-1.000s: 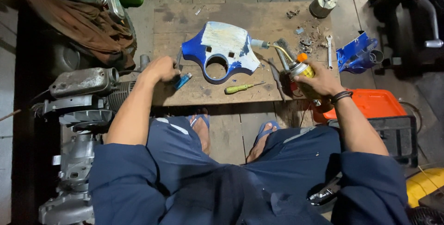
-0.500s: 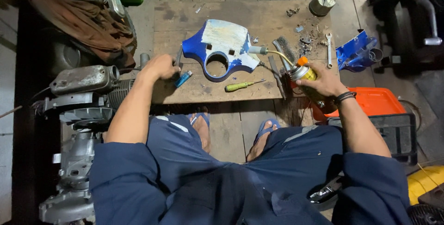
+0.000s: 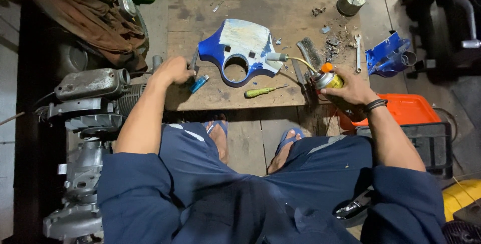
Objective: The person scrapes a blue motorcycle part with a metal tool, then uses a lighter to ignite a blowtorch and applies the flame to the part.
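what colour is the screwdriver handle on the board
Yellow-green; the screwdriver shows best in the head view.

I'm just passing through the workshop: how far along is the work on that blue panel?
Partway, it seems. The blue panel already shows a large pale, bare patch on top, while blue paint remains along its edges. In hand: the right hand holds a spray can beside it, and the left hand grips a thin tool at the panel's left edge.

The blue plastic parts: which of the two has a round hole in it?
The large blue fairing panel on the wooden board, partly sanded pale. The smaller blue part lies off the board, at its right.
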